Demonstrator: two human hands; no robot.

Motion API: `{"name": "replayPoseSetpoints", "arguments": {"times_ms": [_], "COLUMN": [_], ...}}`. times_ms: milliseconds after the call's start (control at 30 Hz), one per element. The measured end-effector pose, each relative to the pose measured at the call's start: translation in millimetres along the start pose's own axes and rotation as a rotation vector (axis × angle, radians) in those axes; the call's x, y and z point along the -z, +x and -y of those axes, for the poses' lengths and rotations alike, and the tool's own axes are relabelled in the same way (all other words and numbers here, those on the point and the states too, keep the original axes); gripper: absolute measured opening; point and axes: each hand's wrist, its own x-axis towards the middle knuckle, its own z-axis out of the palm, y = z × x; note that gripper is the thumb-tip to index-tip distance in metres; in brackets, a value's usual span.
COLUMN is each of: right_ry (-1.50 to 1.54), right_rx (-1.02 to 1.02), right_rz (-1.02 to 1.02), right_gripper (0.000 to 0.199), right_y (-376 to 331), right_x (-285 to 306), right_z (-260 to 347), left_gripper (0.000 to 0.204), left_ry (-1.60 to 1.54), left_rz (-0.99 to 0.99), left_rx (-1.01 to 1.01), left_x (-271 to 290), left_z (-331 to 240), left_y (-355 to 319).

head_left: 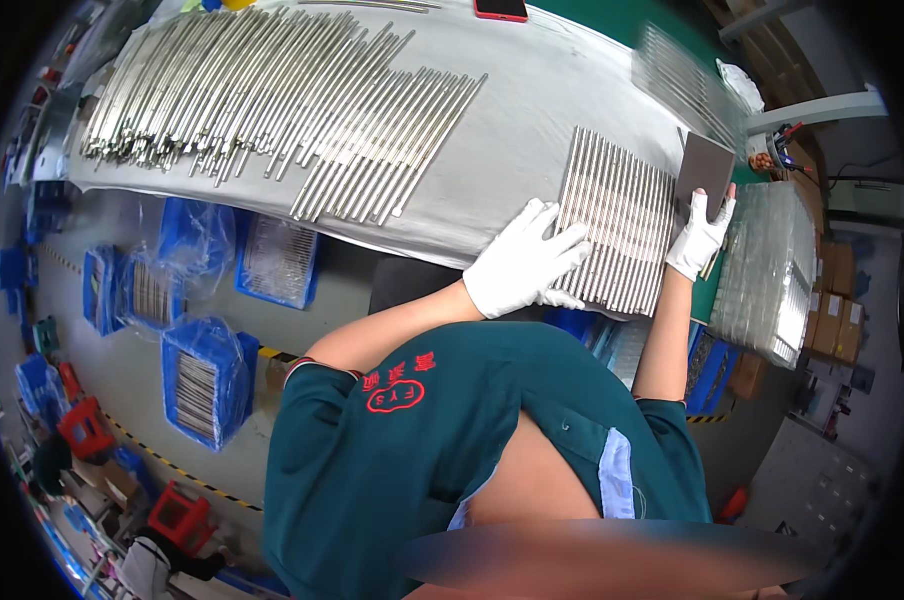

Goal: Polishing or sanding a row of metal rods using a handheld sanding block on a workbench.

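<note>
Our left hand [522, 264], fingers spread, touches the metal rods [617, 220]; our right hand [702, 240] pinches a brown rectangular slab [705, 168]. Uneven pushing could, we judge, skew the row.

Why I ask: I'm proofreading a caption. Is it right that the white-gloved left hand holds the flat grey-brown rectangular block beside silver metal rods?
Not quite: the head view shows the white-gloved right hand, not the left hand, holding the flat grey-brown rectangular block beside silver metal rods.
</note>
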Motion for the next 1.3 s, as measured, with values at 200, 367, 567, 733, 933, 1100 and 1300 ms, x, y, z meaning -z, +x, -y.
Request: {"name": "replayPoseSetpoints", "arguments": {"times_ms": [200,367,567,733,933,1100,1300], "right_ry": [0.004,0.007,0.102,0.154,0.153,0.318,0.586], "right_rx": [0.0,-0.049,-0.056,-0.082,-0.065,-0.078,-0.237], "right_rz": [0.02,0.012,0.025,-0.005,-0.098,-0.165,-0.206], "right_gripper": [0.065,0.065,0.064,0.064,0.063,0.064,0.063], "right_y": [-0.7,-2.7,-2.4,-3.1,4.2,1.9,-2.0], "right_x": [-2.3,-3.7,-4.7,-1.2,-2.0,1.7,7.1], "right_z": [3.5,10.6,8.2,6.7,-6.1,2.9,12.3], "left_gripper": [0.08,0.08,0.075,0.064,0.073,0.08,0.087], "left_ry": [-0.106,-0.127,-0.115,-0.096,-0.083,0.038,0.016], "left_rz": [-0.057,-0.13,-0.133,-0.161,0.069,0.227,0.35], "left_rx": [-0.001,-0.008,0.028,-0.016,-0.019,-0.07,-0.062], "left_x": [6.5,6.2,4.5,3.5,31.6,43.6,43.3], "left_z": [0.3,0.3,-0.5,0.5,-0.6,7.3,2.1], "left_y": [0.0,-3.6,-3.7,3.6,8.8,6.1,19.4]}}
